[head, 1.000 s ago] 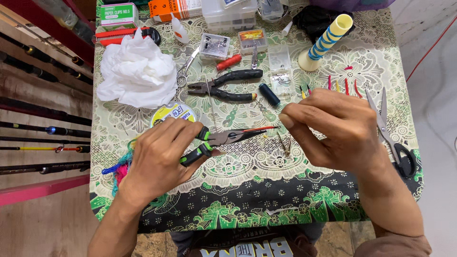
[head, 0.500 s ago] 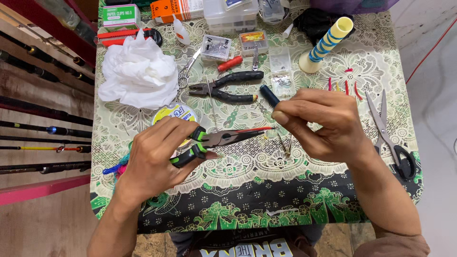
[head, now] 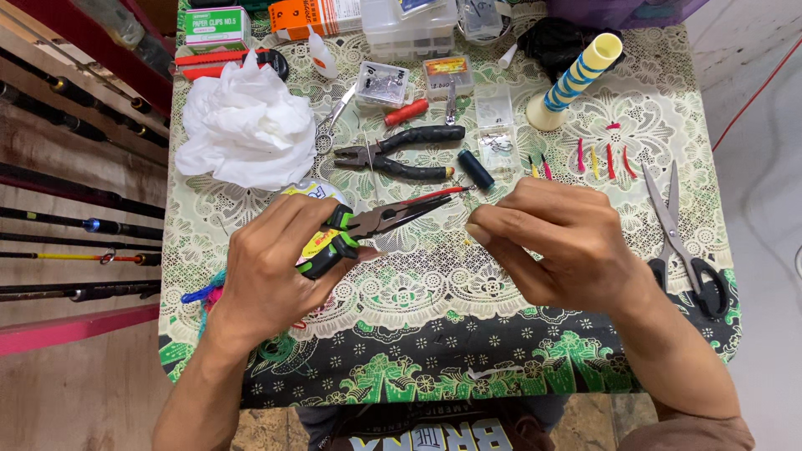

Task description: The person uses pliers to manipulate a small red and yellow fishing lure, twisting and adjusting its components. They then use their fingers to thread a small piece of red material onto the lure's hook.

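Observation:
My left hand (head: 271, 267) grips green-and-black long-nose pliers (head: 380, 224) whose jaws point right and are closed on a thin red piece (head: 439, 193). My right hand (head: 564, 238) hovers just right of the plier tips, fingers pinched together on something very small that I cannot make out. Both hands are above the patterned green-and-white tablecloth (head: 434, 334).
Black-handled pliers (head: 401, 152), a dark thread spool (head: 475, 168), crumpled white tissue (head: 242, 125), small clear boxes (head: 383, 83), a striped yellow-blue cone (head: 572, 79), several small coloured lures (head: 601, 159) and scissors (head: 685, 242) lie around. Fishing rods (head: 75, 225) run along the left.
My right hand has dropped lower and drawn its fingers closer to the plier tips. The left hand and its pliers have shifted slightly up and right.

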